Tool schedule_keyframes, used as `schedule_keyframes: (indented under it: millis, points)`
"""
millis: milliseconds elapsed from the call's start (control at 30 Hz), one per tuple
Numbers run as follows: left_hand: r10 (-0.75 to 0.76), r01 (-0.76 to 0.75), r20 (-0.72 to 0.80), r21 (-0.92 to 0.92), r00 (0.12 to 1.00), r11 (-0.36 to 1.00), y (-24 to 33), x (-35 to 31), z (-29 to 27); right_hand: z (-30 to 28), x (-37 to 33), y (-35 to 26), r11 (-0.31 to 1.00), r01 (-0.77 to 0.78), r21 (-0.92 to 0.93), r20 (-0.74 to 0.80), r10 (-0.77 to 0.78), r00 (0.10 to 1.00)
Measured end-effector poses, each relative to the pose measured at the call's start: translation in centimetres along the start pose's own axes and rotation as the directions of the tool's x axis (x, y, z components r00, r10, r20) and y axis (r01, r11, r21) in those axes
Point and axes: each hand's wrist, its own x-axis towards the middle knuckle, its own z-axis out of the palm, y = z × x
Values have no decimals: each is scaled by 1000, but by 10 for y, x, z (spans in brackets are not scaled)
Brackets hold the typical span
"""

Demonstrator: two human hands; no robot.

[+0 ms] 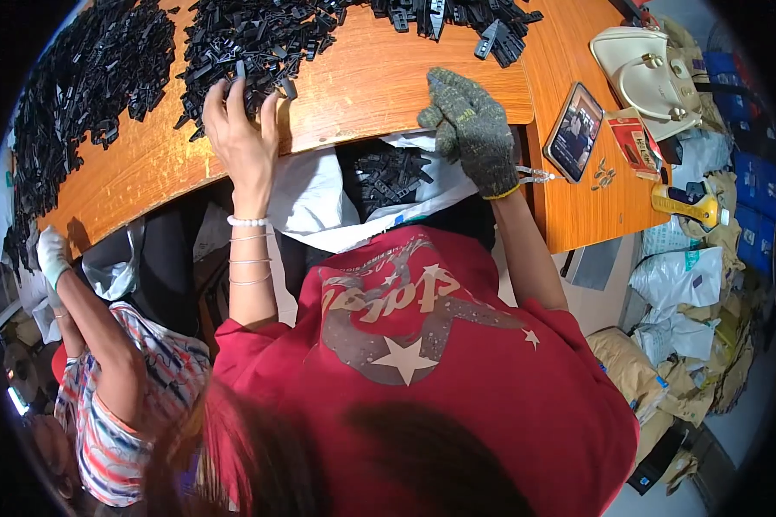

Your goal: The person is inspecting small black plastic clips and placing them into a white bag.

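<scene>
My bare left hand (243, 133) reaches over the near edge of a pile of small black plastic parts (259, 34) on the wooden table. Its fingers are spread and bent, the tips at the loose pieces. One black piece (289, 88) lies just beside the thumb. My right hand (472, 133) wears a dark grey knitted glove and is at the table's front edge, its fingers curled together. Whatever it may hold is hidden. Below the edge, between my arms, more black parts (392, 179) lie in an open white bag (319, 194) on my lap.
More black parts (103, 69) cover the table's left side, where a co-worker's gloved hand (53, 252) rests. To the right are a phone (575, 131), a red packet (634, 142), a cream handbag (642, 73) and a yellow bottle (688, 204). Plastic bags (681, 276) crowd the floor.
</scene>
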Motion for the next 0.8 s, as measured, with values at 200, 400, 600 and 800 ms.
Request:
schedule_keyframes:
  millis: [200, 400, 600, 800]
  points:
    - [39, -44, 158, 29, 987, 999, -4, 2, 30, 6, 3, 0, 769, -497, 401, 228, 442, 868]
    - [93, -61, 129, -233, 987, 971, 29, 11, 47, 1, 5, -11, 921, -364, 141, 154, 343, 927]
    - [266, -250, 66, -185, 962, 950, 42, 20, 37, 4, 5, 3, 863, 376, -338, 48, -384, 922]
    - [298, -279, 227, -113, 927, 954, 50, 17, 42, 5, 2, 2, 898, 315, -306, 32, -321, 946]
